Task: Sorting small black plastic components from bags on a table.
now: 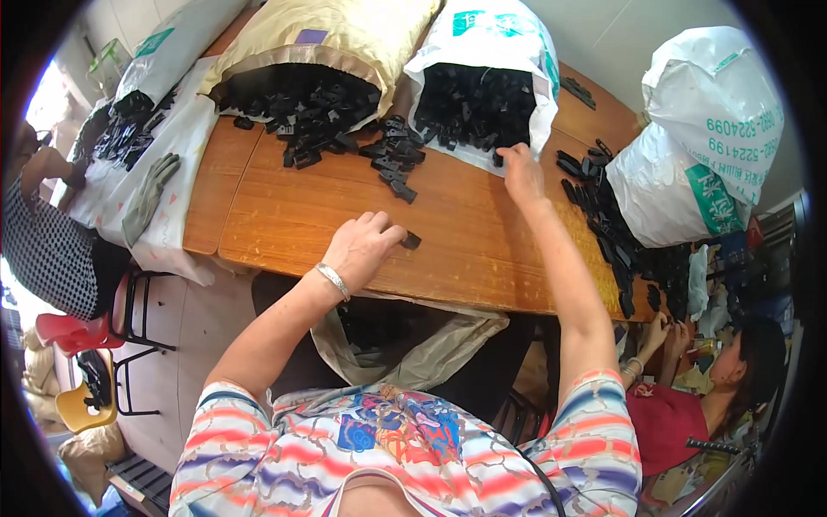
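Note:
My left hand (363, 248) rests over the near part of the wooden table with its fingers curled. A small black plastic part (412, 241) sits at its fingertips, pinched between thumb and finger. My right hand (523, 175) reaches forward to the mouth of a white sack (544, 95), closed on another black plastic part (498, 158). Black parts (474, 103) fill that sack. To its left, a yellowish sack (327, 30) lies open, and its black parts (323, 112) spill onto the table. A loose cluster of them (396, 159) lies between the two sacks.
An open cloth sack (457, 349) hangs at the table's near edge, over my lap. White sacks (668, 185) and long black pieces (603, 233) stand at the right, beside a person in red (668, 422). At left, a grey glove (148, 196) lies near another person (52, 241).

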